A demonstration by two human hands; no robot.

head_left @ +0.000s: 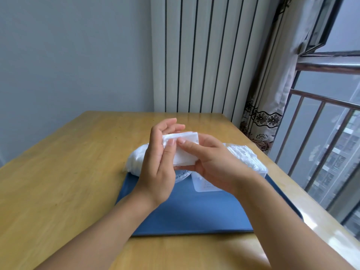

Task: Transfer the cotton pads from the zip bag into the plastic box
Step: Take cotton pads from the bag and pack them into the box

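Both hands hold a white stack of cotton pads (pixel 185 149) above the blue mat (pixel 194 211). My left hand (pixel 159 162) grips the stack's left side, thumb on its front face. My right hand (pixel 210 162) holds it from the right and below, thumb on the front face too. The clear zip bag (pixel 136 160), still bulging with white pads, lies behind my left hand at the mat's far left edge. The clear plastic box (pixel 249 158), filled with white pads, sits behind my right hand. Below the hands lies a clear flat piece (pixel 204 184), probably the box lid.
The wooden table (pixel 68 162) stands against a grey wall. A white radiator (pixel 204 55) rises behind it. On the right are a patterned curtain (pixel 263 121) and a window with a metal railing (pixel 321 133). The table's right edge is close to the box.
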